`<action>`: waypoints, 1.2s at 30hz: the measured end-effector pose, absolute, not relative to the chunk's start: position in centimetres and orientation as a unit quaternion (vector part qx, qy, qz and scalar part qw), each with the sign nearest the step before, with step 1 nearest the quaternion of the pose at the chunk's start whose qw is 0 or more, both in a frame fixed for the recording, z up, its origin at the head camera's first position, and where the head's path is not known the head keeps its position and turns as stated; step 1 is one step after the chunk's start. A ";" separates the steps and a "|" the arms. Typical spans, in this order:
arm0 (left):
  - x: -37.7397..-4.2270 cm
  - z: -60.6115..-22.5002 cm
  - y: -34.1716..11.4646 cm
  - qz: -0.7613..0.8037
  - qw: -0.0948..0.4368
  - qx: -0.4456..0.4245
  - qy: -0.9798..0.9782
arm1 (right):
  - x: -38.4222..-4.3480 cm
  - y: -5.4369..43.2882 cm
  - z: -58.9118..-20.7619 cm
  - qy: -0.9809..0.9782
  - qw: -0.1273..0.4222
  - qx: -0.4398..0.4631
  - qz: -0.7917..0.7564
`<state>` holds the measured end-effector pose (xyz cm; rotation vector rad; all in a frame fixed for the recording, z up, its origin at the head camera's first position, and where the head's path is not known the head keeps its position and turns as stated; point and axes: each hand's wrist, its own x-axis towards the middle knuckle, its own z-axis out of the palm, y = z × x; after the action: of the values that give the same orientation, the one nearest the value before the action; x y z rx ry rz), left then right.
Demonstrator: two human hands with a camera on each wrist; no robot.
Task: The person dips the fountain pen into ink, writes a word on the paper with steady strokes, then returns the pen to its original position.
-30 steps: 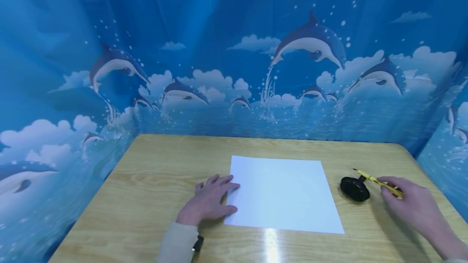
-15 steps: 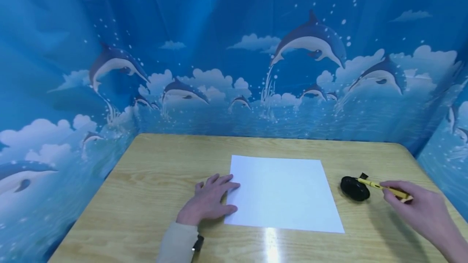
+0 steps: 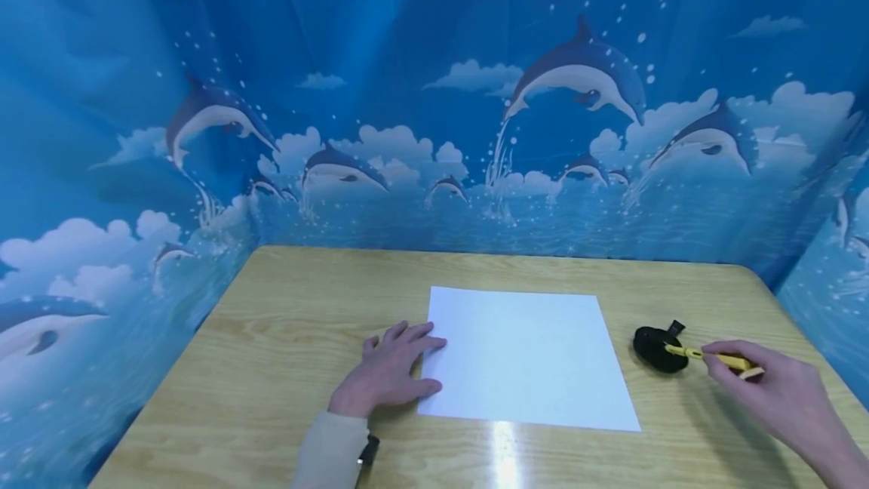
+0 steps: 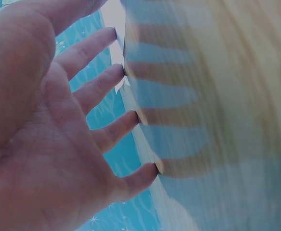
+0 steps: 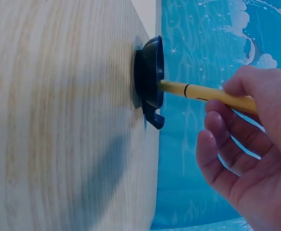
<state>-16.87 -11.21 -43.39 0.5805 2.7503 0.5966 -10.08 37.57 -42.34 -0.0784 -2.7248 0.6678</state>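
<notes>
A white sheet of paper (image 3: pixel 529 357) lies flat near the middle of the wooden table. Across its left edge rests my left hand (image 3: pixel 387 379), fingers straight and spread, fingertips down in the left wrist view. My right hand (image 3: pixel 774 391) pinches a slim yellow writing brush (image 5: pixel 217 95) between thumb and fingers, to the right of the paper. The brush's tip reaches inside a small black dish (image 5: pixel 142 74) with a short handle, so the bristles are hidden by its wall. In the head view the dish (image 3: pixel 643 338) stands between paper and right hand.
The wooden table (image 3: pixel 305 293) ends at a blue curtain (image 3: pixel 407 202) printed with dolphins, which hangs behind it and along both sides. A bright light reflection shows on the table in front of the paper.
My right hand has brought the brush's tip from above the dish's handle down and slightly toward me into the dish. The left hand and the paper have stayed put.
</notes>
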 end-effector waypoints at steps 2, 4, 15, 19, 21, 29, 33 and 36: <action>-16.9 -43.3 -11.2 0.206 0.136 0.199 0.948 | -10.2 37.5 -42.3 -0.958 0.166 -0.028 0.234; -16.9 -43.3 -11.2 0.206 0.139 0.197 0.948 | -10.4 37.5 -42.3 -0.959 0.166 -0.027 0.229; -16.8 -43.2 -11.2 0.211 0.138 0.198 0.947 | -11.4 37.6 -42.9 -0.958 0.158 -0.050 0.232; -16.8 -43.2 -11.2 0.209 0.135 0.200 0.948 | -11.8 38.1 -43.0 -0.960 0.128 -0.049 0.246; -16.8 -43.2 -11.2 0.209 0.134 0.201 0.948 | -12.0 38.3 -43.0 -0.960 0.111 -0.046 0.252; -16.8 -43.3 -11.3 0.215 0.137 0.199 0.946 | -12.6 38.6 -43.0 -0.968 0.054 -0.025 0.243; -16.8 -43.2 -11.3 0.217 0.139 0.197 0.946 | -12.8 38.4 -43.0 -0.971 0.057 -0.021 0.231; -16.8 -43.1 -11.3 0.219 0.142 0.195 0.945 | -12.8 38.3 -43.0 -0.969 0.062 -0.015 0.238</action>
<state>-16.82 -11.29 -43.12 0.5635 2.7276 0.6316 -12.81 38.34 -43.03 -0.0458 -2.9298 0.7210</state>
